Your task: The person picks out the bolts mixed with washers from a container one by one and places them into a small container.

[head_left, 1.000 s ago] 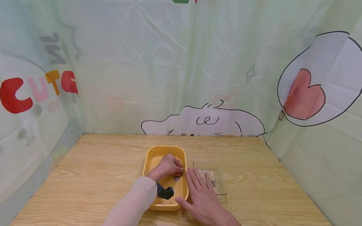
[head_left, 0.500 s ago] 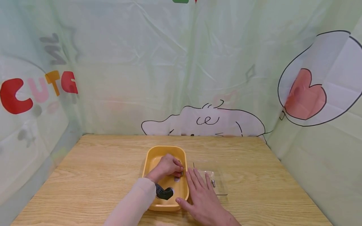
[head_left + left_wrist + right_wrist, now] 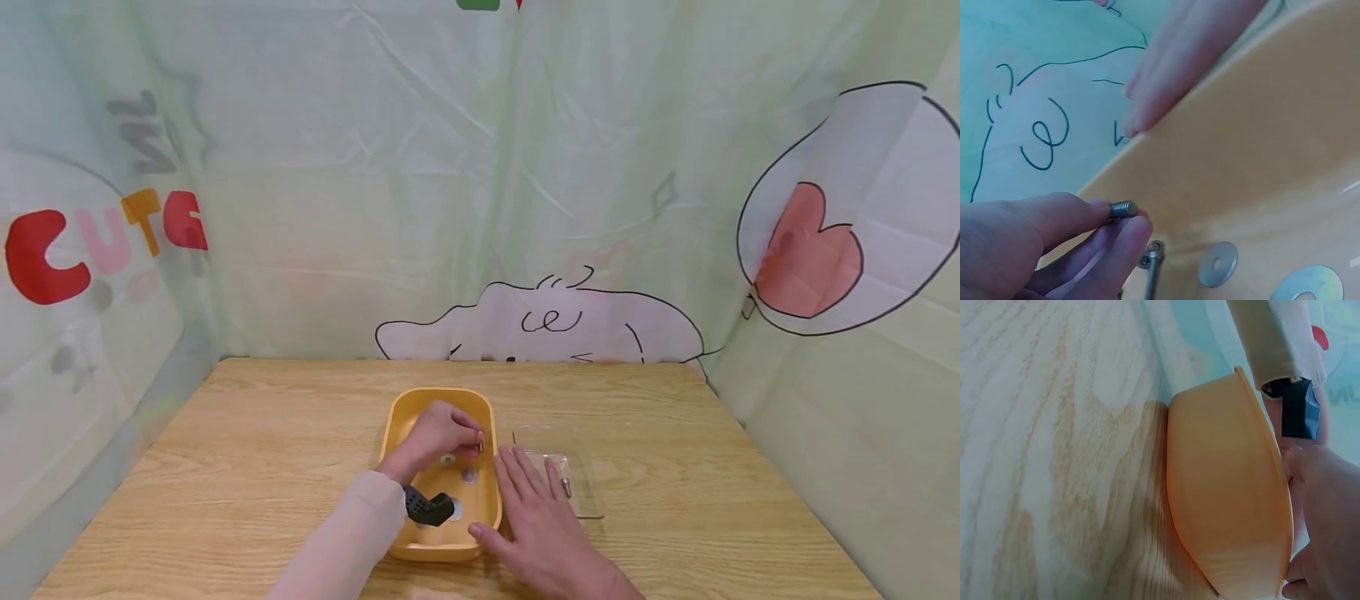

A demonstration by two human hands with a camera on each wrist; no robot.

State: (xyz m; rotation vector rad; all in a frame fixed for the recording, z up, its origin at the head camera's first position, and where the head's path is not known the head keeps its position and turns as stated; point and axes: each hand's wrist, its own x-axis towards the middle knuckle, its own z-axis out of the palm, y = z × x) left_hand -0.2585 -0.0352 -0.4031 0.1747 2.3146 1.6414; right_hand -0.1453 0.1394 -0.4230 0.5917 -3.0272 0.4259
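My left hand (image 3: 442, 429) is over the yellow tray (image 3: 442, 552), its thumb and fingers pinching a small metal bolt (image 3: 1123, 209). The bolt's threaded end sticks out past the fingertips; the rest is hidden in the grip. Under that hand, in the left wrist view, lie another bolt (image 3: 1154, 269), a flat washer (image 3: 1218, 264) and a larger washer (image 3: 1310, 283) inside the tray. My right hand (image 3: 536, 525) rests along the tray's right rim, fingers straight and thumb at the near right corner.
Right of the tray lies a clear plastic plate (image 3: 590, 500), partly covered by the right hand, with a loose bolt (image 3: 566, 487) on it. A black wrist device (image 3: 429, 507) overhangs the tray. Patterned curtains (image 3: 337, 208) enclose the wooden table (image 3: 285, 467).
The left hand has drawn slightly up and left from the tray's right side, the bolt in its pinch, and another washer shows beneath it. The right hand has stayed put.
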